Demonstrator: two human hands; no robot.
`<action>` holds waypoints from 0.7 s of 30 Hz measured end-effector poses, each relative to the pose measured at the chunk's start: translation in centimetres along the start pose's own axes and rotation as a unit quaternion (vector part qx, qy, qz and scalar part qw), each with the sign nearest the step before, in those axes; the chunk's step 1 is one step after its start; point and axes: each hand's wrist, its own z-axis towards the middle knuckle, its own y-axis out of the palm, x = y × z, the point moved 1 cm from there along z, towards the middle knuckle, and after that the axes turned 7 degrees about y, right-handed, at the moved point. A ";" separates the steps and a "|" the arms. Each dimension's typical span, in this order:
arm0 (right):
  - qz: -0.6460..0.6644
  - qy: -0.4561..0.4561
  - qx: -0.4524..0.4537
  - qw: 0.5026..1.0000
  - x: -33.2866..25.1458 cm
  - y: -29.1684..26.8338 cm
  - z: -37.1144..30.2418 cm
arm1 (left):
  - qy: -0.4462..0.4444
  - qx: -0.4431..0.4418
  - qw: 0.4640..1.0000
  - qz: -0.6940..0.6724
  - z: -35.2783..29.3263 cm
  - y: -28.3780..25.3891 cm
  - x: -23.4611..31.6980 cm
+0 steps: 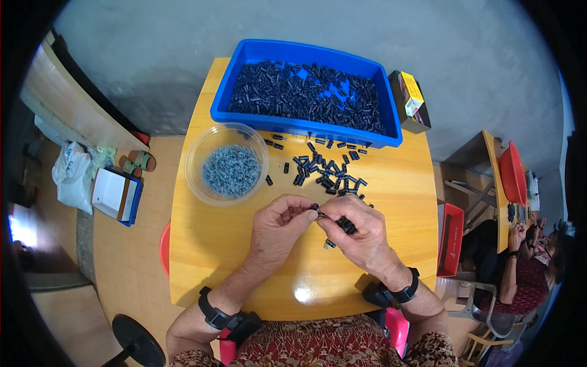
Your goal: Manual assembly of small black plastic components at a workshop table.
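My left hand and my right hand meet fingertip to fingertip above the near middle of the table. Between them is a small black cylindrical piece, pinched and partly covered by the fingers. More black pieces are tucked in the curled fingers of my right hand. Just beyond my hands lies a loose scatter of small black cylinders. A clear round tub left of the scatter holds many small grey metal parts, too fine to name.
A blue bin full of black pieces spans the far side of the wooden table. Beside it stands a dark box with a yellow carton. At right, a red crate and another person at a second table.
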 end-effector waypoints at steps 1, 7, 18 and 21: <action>0.025 0.034 0.009 0.999 0.3 -0.1 -0.3 | -0.004 0.001 1.000 0.003 -0.1 0.1 0.1; 0.095 0.045 0.027 0.994 0.9 0.0 -1.0 | 0.007 -0.009 0.999 -0.036 -0.3 0.1 0.0; 0.132 0.039 0.051 0.989 0.9 -0.5 -1.4 | -0.126 -0.019 0.968 -0.216 -0.1 -0.5 0.2; 0.115 0.036 0.050 0.991 0.6 -0.7 -1.3 | -0.122 -0.038 0.962 -0.241 -0.1 -0.3 0.1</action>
